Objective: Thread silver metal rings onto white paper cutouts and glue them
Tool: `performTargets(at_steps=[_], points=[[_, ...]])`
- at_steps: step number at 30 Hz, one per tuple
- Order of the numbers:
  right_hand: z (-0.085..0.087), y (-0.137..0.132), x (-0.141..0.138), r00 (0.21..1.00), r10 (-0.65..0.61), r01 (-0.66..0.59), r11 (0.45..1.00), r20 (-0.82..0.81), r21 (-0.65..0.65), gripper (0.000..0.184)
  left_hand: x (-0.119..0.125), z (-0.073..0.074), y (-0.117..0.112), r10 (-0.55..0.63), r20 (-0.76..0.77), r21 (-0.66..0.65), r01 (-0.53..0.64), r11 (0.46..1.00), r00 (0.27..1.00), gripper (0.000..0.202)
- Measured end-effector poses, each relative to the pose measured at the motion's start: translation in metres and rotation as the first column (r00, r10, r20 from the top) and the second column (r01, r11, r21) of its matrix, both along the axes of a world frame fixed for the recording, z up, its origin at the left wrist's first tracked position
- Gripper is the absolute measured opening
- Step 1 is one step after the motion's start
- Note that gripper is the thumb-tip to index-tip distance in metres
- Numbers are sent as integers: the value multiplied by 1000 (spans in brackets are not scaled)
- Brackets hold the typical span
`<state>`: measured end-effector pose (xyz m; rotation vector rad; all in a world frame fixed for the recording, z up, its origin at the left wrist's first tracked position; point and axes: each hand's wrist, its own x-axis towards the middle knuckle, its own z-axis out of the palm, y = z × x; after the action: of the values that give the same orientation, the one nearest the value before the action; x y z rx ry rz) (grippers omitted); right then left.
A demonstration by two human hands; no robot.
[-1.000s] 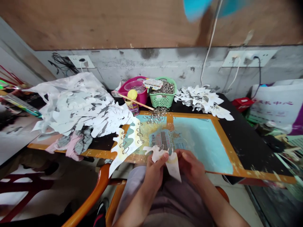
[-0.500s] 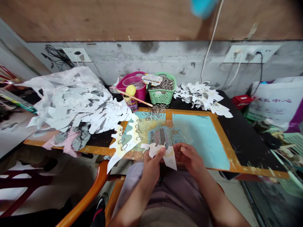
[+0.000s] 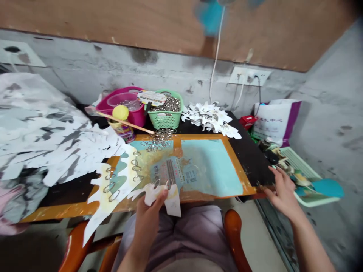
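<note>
My left hand (image 3: 151,209) pinches a white jagged cut-out piece (image 3: 172,202) near the table's front edge, thumb on top. Two oval metal rings (image 3: 169,184) stand at that piece's upper edge. My right hand (image 3: 282,189) reaches over the table's right corner with fingers apart and nothing visible in them. To the left of my left hand, another white cut-out piece (image 3: 100,211) hangs partly over the edge, with yellowish smears and a row of metal rings on it. More metal rings (image 3: 160,139) lie heaped on the blue sheet's back edge.
A green basket (image 3: 166,120) of metal rings, a pink basket (image 3: 138,117) and a tin (image 3: 124,132) with a stick across it stand behind. White cut-outs pile up left (image 3: 56,143) and back right (image 3: 211,119). A pale green crate (image 3: 312,200) sits beyond the right corner.
My right hand has moved away from the cut-out piece, out to the table's right corner. My left hand still grips the piece. The view has turned right.
</note>
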<state>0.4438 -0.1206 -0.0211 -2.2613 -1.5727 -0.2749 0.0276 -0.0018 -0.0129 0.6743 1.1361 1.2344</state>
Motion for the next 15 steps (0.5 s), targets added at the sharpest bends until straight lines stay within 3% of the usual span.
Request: performTargets(at_steps=[3, 7, 15], points=[[-15, -17, 13, 999, -49, 49, 999, -17, -22, 69, 2, -2, 4, 14, 3, -22, -14, 1000, 1000, 41], [-33, -11, 13, 985, -25, 32, 999, -170, 38, 64, 1, -9, 7, 28, 7, -36, -27, 999, 1000, 41], [-43, -1, 19, 951, -70, 96, 993, -300, 72, 69, 0, -18, 7, -28, -56, -30, 26, 999, 998, 44]])
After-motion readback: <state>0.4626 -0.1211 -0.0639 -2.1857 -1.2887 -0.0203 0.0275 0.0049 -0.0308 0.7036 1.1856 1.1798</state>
